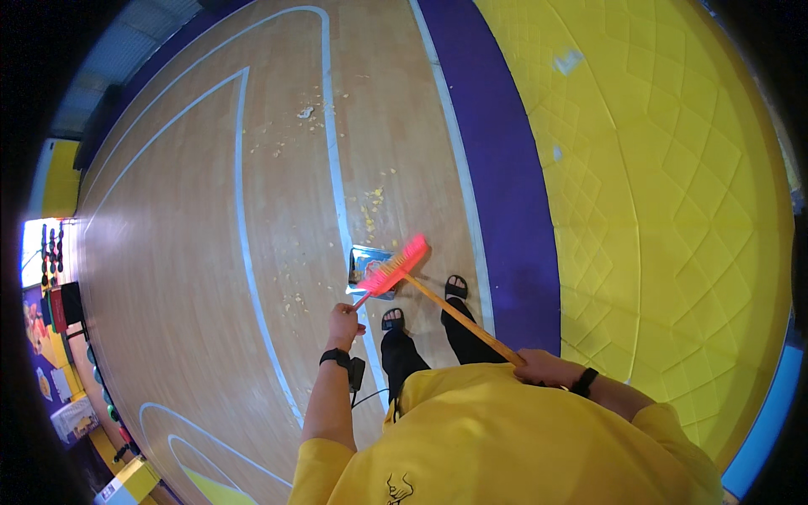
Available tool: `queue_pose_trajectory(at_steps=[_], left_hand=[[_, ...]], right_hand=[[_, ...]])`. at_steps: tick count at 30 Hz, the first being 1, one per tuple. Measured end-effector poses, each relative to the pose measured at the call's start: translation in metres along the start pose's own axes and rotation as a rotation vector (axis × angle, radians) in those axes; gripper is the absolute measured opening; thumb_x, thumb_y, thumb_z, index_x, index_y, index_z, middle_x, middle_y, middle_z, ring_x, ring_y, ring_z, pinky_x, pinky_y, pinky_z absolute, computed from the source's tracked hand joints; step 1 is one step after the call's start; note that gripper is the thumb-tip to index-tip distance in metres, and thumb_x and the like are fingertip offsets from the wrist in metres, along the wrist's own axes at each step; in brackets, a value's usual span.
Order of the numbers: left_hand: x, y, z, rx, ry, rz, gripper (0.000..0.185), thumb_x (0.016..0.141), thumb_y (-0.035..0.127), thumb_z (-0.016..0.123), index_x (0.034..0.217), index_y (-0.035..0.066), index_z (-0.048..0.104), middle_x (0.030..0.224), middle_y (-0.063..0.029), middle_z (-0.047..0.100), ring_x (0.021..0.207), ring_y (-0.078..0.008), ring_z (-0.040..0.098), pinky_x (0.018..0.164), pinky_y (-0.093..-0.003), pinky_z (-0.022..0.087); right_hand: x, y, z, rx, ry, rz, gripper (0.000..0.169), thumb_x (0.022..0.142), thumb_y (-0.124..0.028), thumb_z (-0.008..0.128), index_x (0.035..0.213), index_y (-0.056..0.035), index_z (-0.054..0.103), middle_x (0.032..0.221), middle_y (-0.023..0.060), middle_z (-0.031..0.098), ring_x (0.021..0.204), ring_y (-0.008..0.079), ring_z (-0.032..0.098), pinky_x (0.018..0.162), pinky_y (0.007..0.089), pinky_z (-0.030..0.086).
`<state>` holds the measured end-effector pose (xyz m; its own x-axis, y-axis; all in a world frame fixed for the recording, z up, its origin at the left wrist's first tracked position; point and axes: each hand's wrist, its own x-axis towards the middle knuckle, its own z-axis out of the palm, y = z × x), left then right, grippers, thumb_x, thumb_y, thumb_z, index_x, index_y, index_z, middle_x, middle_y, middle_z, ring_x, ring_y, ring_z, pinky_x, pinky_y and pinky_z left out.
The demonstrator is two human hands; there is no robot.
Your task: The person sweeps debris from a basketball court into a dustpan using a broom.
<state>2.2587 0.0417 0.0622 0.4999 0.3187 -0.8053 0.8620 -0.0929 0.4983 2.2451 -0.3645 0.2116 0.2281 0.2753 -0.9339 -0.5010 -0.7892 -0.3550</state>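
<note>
My right hand (544, 367) grips the upper end of a broom's wooden handle (464, 320). The broom's pinkish-red bristle head (409, 257) is tilted across the near right part of a dustpan (360, 260), hiding much of the pan. My left hand (344, 325) is closed around a thin red stick (362, 301), apparently the dustpan's handle; its far end disappears behind the broom head. Some pale litter shows in the pan. Just beyond the pan's far edge, yellow flaky scraps (371, 211) lie on the wood-look floor (290, 208).
Farther ahead, a crumpled white scrap (305, 112) lies among crumbs. More pale bits (295, 303) are scattered left of the dustpan. My sandalled feet (392, 319) stand close behind it. To the right run a purple strip (511, 189) and a yellow quilted surface (631, 189) bearing white scraps.
</note>
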Motion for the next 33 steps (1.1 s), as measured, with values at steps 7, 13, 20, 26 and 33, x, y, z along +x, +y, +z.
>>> queue_pose_trajectory(at_steps=[7, 13, 20, 26, 33], left_hand=[[-0.013, 0.001, -0.030, -0.035, 0.078, -0.043, 0.018, 0.078, 0.002, 0.041, 0.094, 0.001, 0.049, 0.074, -0.0141, 0.055, 0.046, -0.0206, 0.058, 0.038, -0.0287, 0.049], [-0.008, 0.015, -0.027, -0.122, 0.084, -0.054, 0.016, 0.079, 0.004, 0.041, 0.093, 0.003, 0.049, 0.065, -0.0107, 0.054, 0.047, -0.0194, 0.058, 0.040, -0.0283, 0.049], [0.014, 0.020, -0.016, -0.097, 0.062, -0.032, 0.015, 0.080, 0.008, 0.043, 0.093, 0.003, 0.049, 0.065, -0.0109, 0.055, 0.049, -0.0201, 0.059, 0.043, -0.0294, 0.051], [0.020, 0.009, -0.033, -0.148, 0.052, -0.042, 0.015, 0.079, 0.004, 0.041, 0.092, 0.002, 0.048, 0.064, -0.0113, 0.053, 0.045, -0.0204, 0.057, 0.038, -0.0296, 0.049], [0.021, 0.019, -0.058, -0.170, 0.070, -0.027, 0.014, 0.077, 0.001, 0.040, 0.088, 0.001, 0.048, 0.063, -0.0116, 0.053, 0.043, -0.0197, 0.056, 0.037, -0.0285, 0.047]], right_hand=[[-0.005, -0.018, -0.065, 0.258, 0.141, -0.012, 0.018, 0.080, -0.019, 0.051, 0.088, -0.0038, 0.045, 0.059, 0.0028, 0.047, 0.042, 0.0126, 0.046, 0.038, 0.0273, 0.038], [0.086, -0.089, -0.150, 0.151, 0.313, -0.187, 0.022, 0.078, -0.017, 0.049, 0.090, -0.0002, 0.043, 0.060, 0.0072, 0.048, 0.043, 0.0161, 0.048, 0.038, 0.0315, 0.040], [0.098, -0.090, -0.093, -0.045, 0.165, -0.021, 0.017, 0.078, -0.016, 0.046, 0.086, -0.0024, 0.041, 0.060, 0.0079, 0.049, 0.043, 0.0176, 0.050, 0.037, 0.0325, 0.040], [0.019, -0.079, -0.074, -0.219, -0.040, -0.076, 0.020, 0.078, -0.021, 0.051, 0.081, -0.0029, 0.046, 0.067, 0.0070, 0.050, 0.057, 0.0135, 0.051, 0.049, 0.0273, 0.040], [0.027, -0.133, -0.119, 0.144, 0.127, -0.058, 0.016, 0.080, -0.016, 0.048, 0.088, -0.0027, 0.041, 0.061, 0.0058, 0.046, 0.048, 0.0108, 0.047, 0.041, 0.0257, 0.040]])
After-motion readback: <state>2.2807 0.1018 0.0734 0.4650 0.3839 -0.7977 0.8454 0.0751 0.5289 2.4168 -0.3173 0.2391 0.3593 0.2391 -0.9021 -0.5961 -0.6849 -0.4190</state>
